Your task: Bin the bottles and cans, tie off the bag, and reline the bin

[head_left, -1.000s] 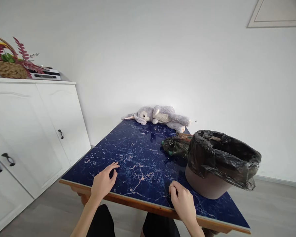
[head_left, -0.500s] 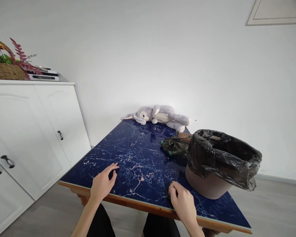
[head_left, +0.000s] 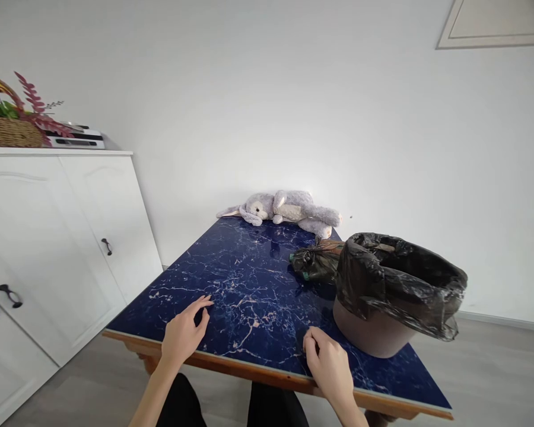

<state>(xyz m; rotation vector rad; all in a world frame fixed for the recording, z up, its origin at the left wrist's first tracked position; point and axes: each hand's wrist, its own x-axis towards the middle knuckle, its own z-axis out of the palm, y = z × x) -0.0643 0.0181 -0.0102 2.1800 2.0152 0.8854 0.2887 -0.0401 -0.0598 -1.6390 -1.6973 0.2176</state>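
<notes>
My left hand (head_left: 187, 329) rests at the near left edge of the blue marbled table (head_left: 249, 284), its fingers apart and nothing in it. Near the front edge on the right, my right hand (head_left: 327, 359) lies with its fingers curled in; whether anything is inside them is hidden. Just beyond it stands a brown bin (head_left: 369, 329) lined with a black plastic bag (head_left: 369, 284). Behind the bin, a tied dark bag (head_left: 318, 264) with green bits showing lies on the table. A grey plush rabbit (head_left: 293, 207) lies on its side along the far edge.
A white cabinet (head_left: 71, 237) stands at the left with a wicker basket (head_left: 11, 130) of red and green plants and a white device (head_left: 78, 141) on top. The white wall (head_left: 293, 107) rises directly behind the table.
The view has shifted very slightly. Both hands and the things on the table hold the same places.
</notes>
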